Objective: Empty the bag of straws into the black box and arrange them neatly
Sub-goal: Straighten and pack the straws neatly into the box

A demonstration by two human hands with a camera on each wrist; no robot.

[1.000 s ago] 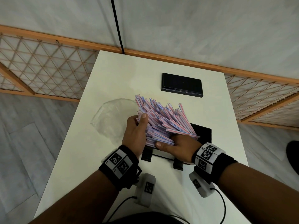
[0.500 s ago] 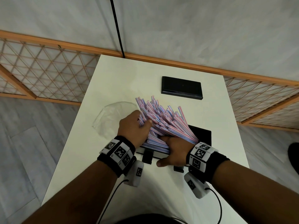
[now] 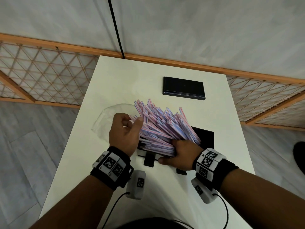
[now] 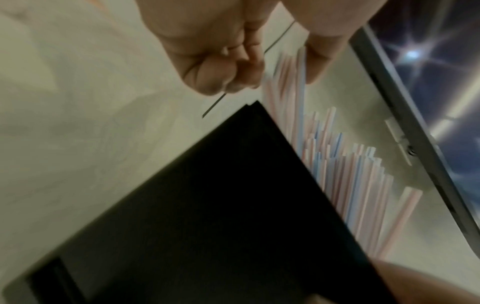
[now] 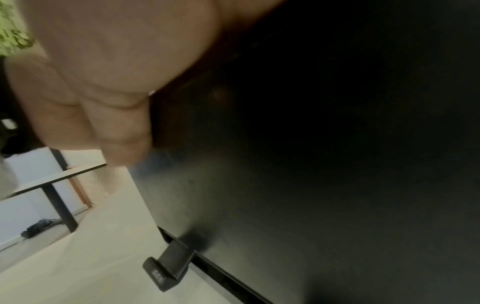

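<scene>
A big bunch of thin plastic straws (image 3: 162, 124), striped pink, blue and white, sticks out of the black box (image 3: 204, 138) on the white tabletop (image 3: 115, 76). The straws fan up and to the far left, with their near ends down in the box. The box is smooth, dark and square-edged, with small black feet on its near side.

The right hand (image 3: 179, 155) holds the near end of the bunch, fingers curled around the straws and thumb along the box's near edge. The left hand (image 3: 124, 133) is at the left side of the bunch, its fingers loosely bent and its thumb touching the straws, with nothing gripped.

A see-through, crinkly plastic bag (image 3: 105, 121) lies flat on the tabletop, left of the straws. A flat black lid (image 3: 184, 88) lies at the far side. The wrist bands have black-and-white square codes; no words can be read.
</scene>
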